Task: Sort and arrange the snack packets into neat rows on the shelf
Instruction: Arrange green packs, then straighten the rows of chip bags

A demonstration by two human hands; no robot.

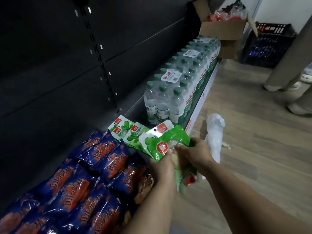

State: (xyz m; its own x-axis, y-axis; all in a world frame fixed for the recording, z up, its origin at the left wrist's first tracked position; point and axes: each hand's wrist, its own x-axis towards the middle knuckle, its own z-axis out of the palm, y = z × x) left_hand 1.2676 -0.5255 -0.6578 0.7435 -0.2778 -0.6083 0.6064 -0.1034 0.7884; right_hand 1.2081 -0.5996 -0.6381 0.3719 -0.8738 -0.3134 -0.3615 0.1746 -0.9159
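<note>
Blue packets (pixel 84 179): I see them overlapping in slanted rows along the left of the shelf (pixel 135 108), reaching its front edge.
Green row (pixel 125 130): a few green-and-white packets lie on the shelf just beyond the blue ones, nearer the water bottles (pixel 177 85).
Left hand (pixel 162 168): its fingers are curled round the lower end of the green bundle (pixel 166 144), gripping it.
Right hand (pixel 194 152): it pinches the bundle's right edge, fingers clamped on the wrapper.
Key relation: the bundle's long axis runs up-left toward the green row, which lies ahead-left of my fingers; my left hand is nearer, so I judge that it leads.
Floor: a white plastic bag (pixel 215 134) lies on the right.
</note>
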